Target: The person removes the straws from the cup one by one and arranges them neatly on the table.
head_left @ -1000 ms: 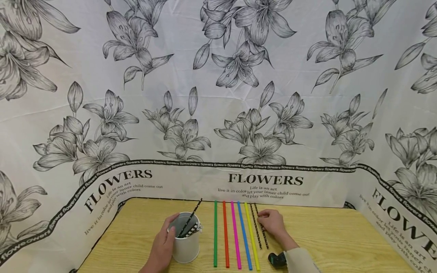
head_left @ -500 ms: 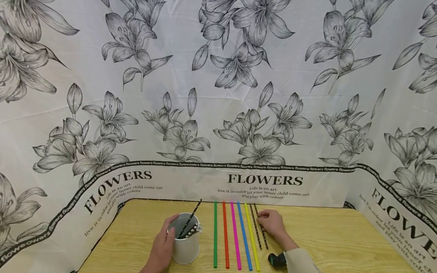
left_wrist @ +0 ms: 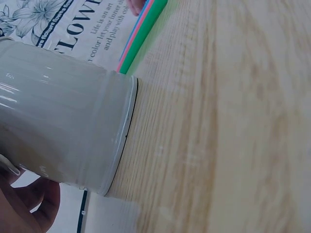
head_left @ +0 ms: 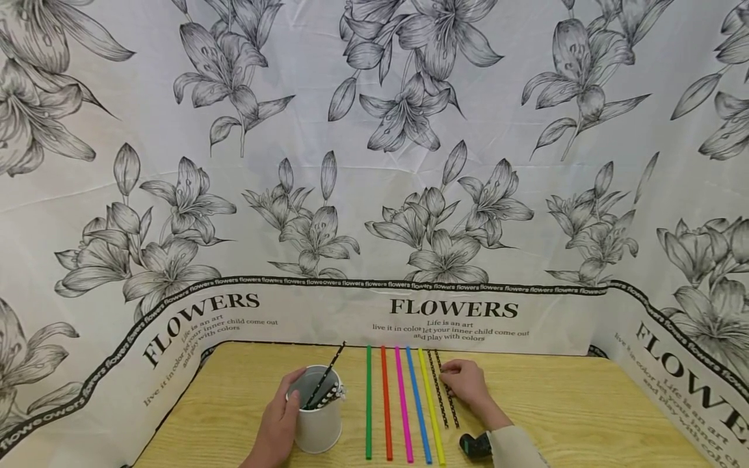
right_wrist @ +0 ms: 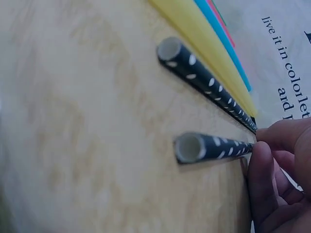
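Observation:
At the left of the table, my left hand grips a small white metal bucket by its side, thumb near the rim. In the left wrist view the bucket stands on the wood with curled fingers behind it. One black dotted paper straw leans out of it, with more black-and-white straws lower inside. My right hand pinches the far part of the rightmost black dotted straw, which lies on the table. A second black dotted straw lies beside it, close to the fingertips.
Between the hands lie a green straw, a red straw, a pink straw, a blue straw and a yellow straw, side by side. A black device is by the right sleeve. Flower-printed cloth encloses the table.

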`<move>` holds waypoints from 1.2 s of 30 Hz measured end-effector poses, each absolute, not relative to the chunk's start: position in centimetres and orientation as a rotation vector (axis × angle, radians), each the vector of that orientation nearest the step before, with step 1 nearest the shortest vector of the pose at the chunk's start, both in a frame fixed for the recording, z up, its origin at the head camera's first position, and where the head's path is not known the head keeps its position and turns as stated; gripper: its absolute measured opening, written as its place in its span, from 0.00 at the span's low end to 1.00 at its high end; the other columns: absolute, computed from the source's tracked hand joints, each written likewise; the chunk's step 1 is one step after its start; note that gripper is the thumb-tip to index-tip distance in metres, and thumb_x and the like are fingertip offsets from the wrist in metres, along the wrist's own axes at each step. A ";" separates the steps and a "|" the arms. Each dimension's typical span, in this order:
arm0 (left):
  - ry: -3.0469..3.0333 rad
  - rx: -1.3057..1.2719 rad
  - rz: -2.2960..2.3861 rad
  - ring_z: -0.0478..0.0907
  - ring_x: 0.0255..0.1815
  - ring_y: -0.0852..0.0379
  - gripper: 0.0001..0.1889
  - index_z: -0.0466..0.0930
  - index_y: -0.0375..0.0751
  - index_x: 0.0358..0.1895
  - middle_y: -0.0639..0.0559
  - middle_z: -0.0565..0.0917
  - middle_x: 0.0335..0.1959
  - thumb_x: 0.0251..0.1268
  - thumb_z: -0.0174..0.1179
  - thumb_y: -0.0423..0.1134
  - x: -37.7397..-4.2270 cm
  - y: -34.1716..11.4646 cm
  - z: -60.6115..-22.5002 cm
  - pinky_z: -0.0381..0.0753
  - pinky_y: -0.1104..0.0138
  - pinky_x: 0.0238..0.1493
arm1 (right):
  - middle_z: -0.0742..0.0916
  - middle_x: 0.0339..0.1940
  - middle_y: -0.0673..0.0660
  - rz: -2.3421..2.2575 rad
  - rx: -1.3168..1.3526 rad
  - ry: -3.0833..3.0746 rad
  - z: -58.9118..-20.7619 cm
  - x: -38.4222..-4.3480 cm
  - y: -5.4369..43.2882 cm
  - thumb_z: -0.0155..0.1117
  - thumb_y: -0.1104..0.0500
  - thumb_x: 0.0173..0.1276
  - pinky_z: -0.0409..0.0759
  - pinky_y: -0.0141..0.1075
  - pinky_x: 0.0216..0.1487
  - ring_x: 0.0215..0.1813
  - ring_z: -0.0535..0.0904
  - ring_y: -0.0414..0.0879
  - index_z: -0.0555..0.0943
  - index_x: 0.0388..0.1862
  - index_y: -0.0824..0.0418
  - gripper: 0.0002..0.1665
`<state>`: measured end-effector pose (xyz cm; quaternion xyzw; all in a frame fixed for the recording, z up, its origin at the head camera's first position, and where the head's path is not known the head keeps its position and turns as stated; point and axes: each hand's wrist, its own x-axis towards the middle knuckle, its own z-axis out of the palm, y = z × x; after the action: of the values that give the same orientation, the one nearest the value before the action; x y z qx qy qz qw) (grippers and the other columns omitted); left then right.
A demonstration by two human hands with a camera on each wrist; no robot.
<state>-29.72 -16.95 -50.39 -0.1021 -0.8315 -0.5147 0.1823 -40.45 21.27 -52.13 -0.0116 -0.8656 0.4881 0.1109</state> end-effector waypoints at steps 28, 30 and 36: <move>-2.351 -0.276 -1.475 0.71 0.63 0.46 0.19 0.66 0.52 0.68 0.49 0.77 0.59 0.79 0.38 0.39 -29.9 -16.9 -50.4 0.65 0.43 0.62 | 0.84 0.27 0.56 1.794 0.802 -2.489 -42.2 -31.9 7.8 0.64 0.66 0.65 0.76 0.31 0.20 0.20 0.74 0.41 0.84 0.41 0.64 0.06; -2.358 -0.270 -1.475 0.70 0.63 0.45 0.19 0.66 0.53 0.68 0.49 0.77 0.60 0.79 0.38 0.39 -29.9 -16.9 -50.5 0.65 0.43 0.62 | 0.84 0.27 0.56 1.794 0.850 -2.487 -42.7 -31.6 7.2 0.65 0.67 0.65 0.76 0.31 0.19 0.19 0.74 0.41 0.85 0.42 0.64 0.07; -2.375 -0.269 -1.484 0.70 0.63 0.44 0.19 0.65 0.54 0.68 0.47 0.77 0.61 0.79 0.38 0.39 -29.7 -16.9 -50.3 0.65 0.43 0.62 | 0.84 0.25 0.51 1.835 0.907 -2.464 -43.3 -31.1 6.2 0.69 0.63 0.62 0.77 0.31 0.19 0.20 0.74 0.38 0.86 0.43 0.59 0.09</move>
<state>-29.72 -16.85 -50.31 -0.0944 -0.8327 -0.5205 0.1634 -31.12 6.20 -43.28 0.2829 -0.7688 0.5727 -0.0308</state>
